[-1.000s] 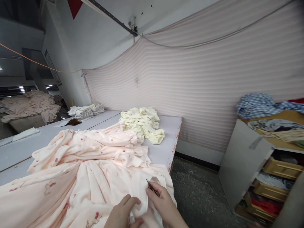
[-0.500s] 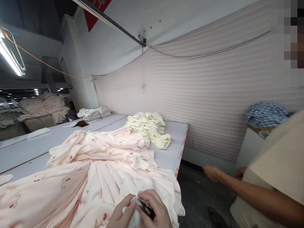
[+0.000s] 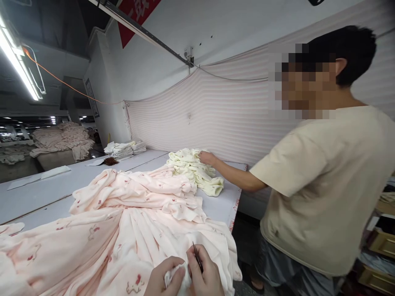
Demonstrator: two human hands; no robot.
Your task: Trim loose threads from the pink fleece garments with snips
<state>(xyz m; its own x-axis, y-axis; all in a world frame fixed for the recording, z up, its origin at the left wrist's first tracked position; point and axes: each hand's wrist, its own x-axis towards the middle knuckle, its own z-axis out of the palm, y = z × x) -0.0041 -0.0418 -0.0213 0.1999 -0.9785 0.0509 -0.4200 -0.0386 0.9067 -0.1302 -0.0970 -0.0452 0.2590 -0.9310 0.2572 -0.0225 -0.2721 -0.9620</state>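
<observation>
A large pink fleece fabric (image 3: 117, 230) with small red prints lies heaped over the grey table (image 3: 46, 189). At the bottom edge my left hand (image 3: 165, 277) pinches a bunched bit of that fabric. Right beside it my right hand (image 3: 206, 275) is closed on small dark thread snips (image 3: 197, 257), their tips pointing up just over the pinched cloth. Both hands touch the fabric at the table's near right corner.
A person in a beige T-shirt (image 3: 324, 185) stands at the table's right side, one hand (image 3: 205, 157) on a pale yellow garment pile (image 3: 194, 168). Folded white stacks (image 3: 123, 149) lie at the far end. Shelves (image 3: 381, 242) stand at far right.
The person stepped in from the right and reached over to the yellow pile. My hands stayed on the pink fabric; the snips' tips rose into view again.
</observation>
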